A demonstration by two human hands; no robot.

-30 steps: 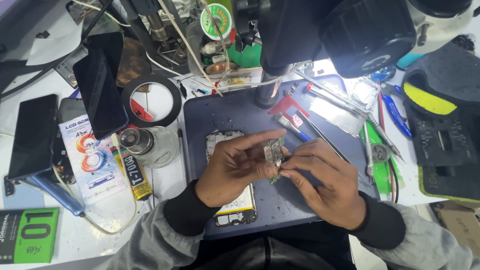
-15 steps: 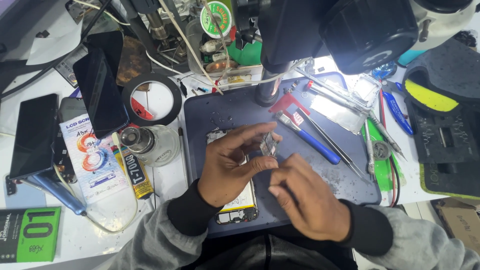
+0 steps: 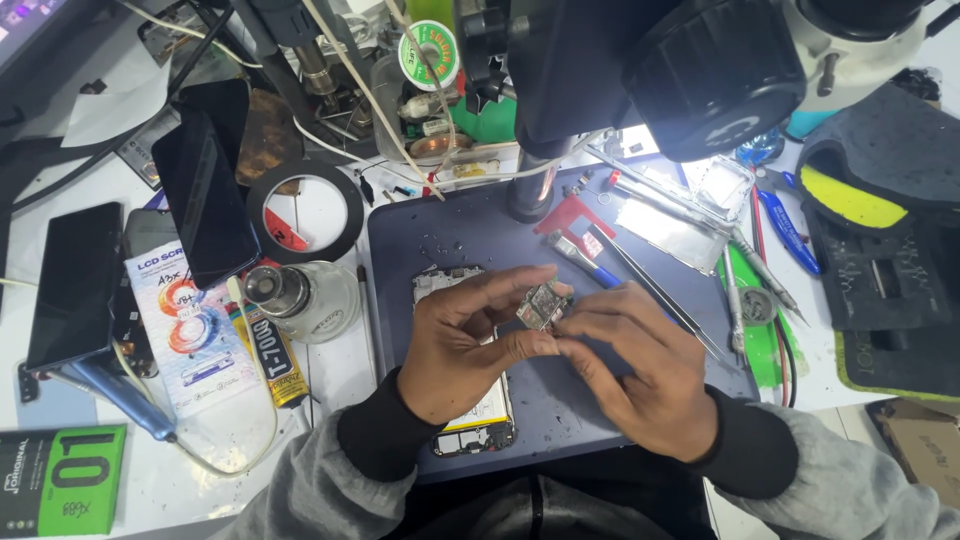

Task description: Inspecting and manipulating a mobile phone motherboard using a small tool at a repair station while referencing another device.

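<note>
Above the opened phone [image 3: 470,425], right hand [image 3: 640,385] back, both hands' fingers [image 3: 520,345] pinching the small metal part [image 3: 543,305]

We see a blue mat [image 3: 450,225] on a white bench. A roll of black tape [image 3: 305,211] lies left of it, beside a glass bottle [image 3: 300,297] and a glue tube [image 3: 272,350]. Dark phones [image 3: 205,195] lean further left. A microscope [image 3: 700,60] hangs above; tweezers [image 3: 655,285] and blue pliers [image 3: 790,225] lie right.
</note>
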